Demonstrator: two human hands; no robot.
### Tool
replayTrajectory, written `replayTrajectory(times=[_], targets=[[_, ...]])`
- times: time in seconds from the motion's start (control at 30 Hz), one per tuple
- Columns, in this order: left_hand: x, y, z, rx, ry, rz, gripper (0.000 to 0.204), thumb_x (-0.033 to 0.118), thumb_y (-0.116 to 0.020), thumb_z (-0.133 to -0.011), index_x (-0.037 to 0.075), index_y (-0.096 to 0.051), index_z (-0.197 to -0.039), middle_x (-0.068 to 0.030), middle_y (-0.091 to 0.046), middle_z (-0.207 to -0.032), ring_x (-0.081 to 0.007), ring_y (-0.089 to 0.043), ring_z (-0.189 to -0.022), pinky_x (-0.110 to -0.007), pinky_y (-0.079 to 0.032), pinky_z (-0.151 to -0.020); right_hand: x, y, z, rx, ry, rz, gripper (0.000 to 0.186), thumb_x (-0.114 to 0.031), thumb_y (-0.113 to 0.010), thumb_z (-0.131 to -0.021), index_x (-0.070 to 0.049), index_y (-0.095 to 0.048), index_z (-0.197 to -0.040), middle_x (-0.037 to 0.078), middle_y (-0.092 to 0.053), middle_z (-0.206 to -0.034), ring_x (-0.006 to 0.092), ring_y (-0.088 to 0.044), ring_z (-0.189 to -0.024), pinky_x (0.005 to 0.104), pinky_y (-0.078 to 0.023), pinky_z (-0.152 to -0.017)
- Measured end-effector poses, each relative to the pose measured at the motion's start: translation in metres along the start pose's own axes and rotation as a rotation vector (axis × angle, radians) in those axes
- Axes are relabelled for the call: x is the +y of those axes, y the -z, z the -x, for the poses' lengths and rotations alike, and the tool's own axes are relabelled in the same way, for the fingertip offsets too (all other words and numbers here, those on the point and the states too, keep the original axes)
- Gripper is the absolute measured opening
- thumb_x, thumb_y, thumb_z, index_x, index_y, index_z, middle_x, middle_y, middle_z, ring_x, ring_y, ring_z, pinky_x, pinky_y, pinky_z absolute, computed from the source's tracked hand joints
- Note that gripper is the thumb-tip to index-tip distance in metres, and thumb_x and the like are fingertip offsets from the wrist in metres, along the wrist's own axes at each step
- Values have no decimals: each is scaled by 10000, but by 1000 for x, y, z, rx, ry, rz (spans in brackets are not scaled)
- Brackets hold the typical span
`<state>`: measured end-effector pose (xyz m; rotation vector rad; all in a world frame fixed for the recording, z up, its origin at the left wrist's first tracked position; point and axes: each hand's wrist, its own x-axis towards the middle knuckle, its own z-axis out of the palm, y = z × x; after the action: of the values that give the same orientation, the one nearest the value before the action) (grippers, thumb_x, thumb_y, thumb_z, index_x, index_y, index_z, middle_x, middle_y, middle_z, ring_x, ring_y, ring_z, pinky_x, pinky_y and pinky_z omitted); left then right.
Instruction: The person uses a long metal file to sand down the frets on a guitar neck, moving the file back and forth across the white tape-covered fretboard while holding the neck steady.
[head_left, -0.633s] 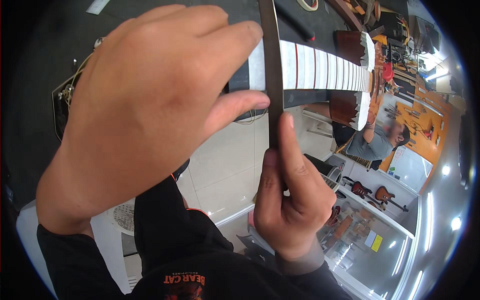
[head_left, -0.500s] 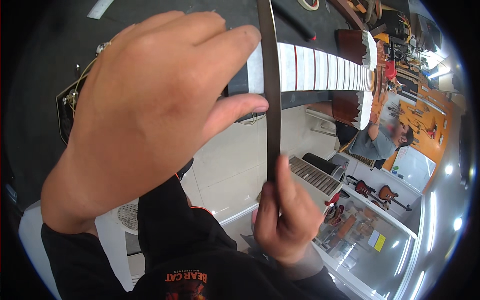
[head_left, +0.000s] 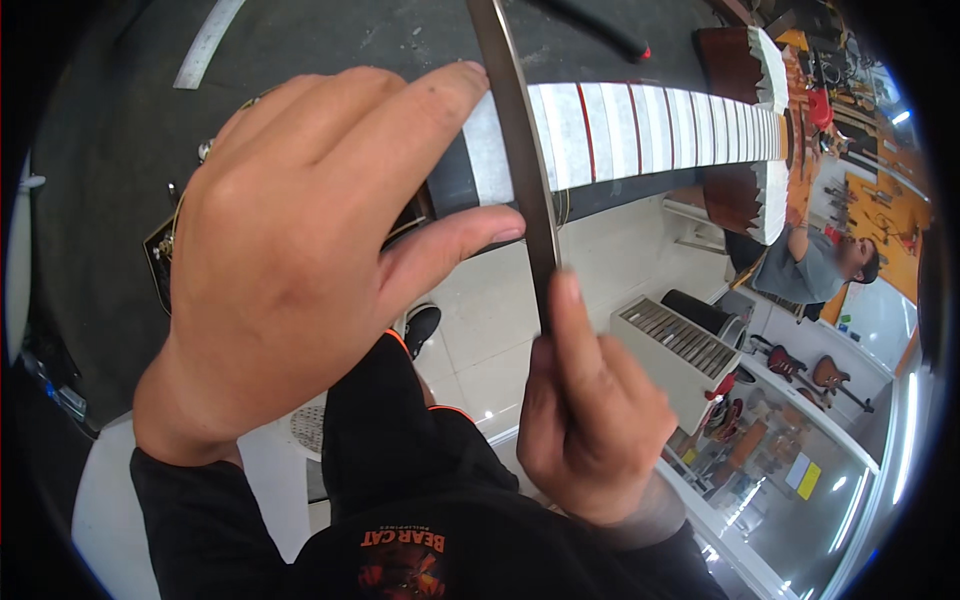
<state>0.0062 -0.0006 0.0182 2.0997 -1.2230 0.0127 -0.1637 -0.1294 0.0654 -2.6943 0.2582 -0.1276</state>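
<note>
One apparent filing step: gripping the metal bar [head_left: 520, 130] (likely a file) crosswise over the taped guitar neck [head_left: 655, 125] with the right hand [head_left: 597, 425], arching the left hand [head_left: 290, 240] beside it; cannot tell that hand's grip. Calls next for level, steady pressure.

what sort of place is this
Most likely a guitar repair workshop: a fretboard masked in white strips lies under the hands, with an orange tool board and electric guitars in the background.
</note>
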Motion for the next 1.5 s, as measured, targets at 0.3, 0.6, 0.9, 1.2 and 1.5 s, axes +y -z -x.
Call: replayTrajectory(times=[0.3,0.6,0.9,1.2,1.5], targets=[[-1,0,-3,-47,14,-63,598,252,-877,-660,-14,-677,-1157,-141,-716,-1107,-300,-681,-975,-351,-528,-851,9,1,71,18,13,-26,594,70,-677,-682,42,-616,-1272,57,-555,-700,156,-527,-499,285,-429,-426],[1,-7,-8,-30,-12,-25,619,273,-878,-664,-22,-669,-1167,-134,-715,-1118,-295,-679,-979,-352,-524,-862,3,6,79,18,-26,-15,609,63,-674,-664,30,-624,-1270,85,-560,-713,164,-519,-495,267,-418,-413],[-7,-7,-3,-29,-33,27,635,262,-883,-658,-42,-658,-1168,-156,-710,-1117,-308,-681,-973,-359,-528,-858,9,-8,24,0,-28,-66,615,52,-689,-672,26,-625,-1283,60,-533,-701,148,-497,-479,272,-404,-407],[2,-7,-9,-10,-31,-1,565,223,-880,-685,-30,-676,-1147,-150,-714,-1115,-288,-683,-957,-335,-527,-852,10,5,124,4,-8,-19,635,51,-665,-657,34,-595,-1288,109,-563,-737,192,-523,-506,294,-414,-422],[7,-11,-6,39,25,-3,566,243,-879,-702,-34,-674,-1151,-153,-715,-1096,-266,-691,-979,-323,-526,-873,0,8,1,-50,-93,-34,562,156,-626,-750,52,-596,-1301,117,-573,-684,231,-557,-525,312,-448,-497]])
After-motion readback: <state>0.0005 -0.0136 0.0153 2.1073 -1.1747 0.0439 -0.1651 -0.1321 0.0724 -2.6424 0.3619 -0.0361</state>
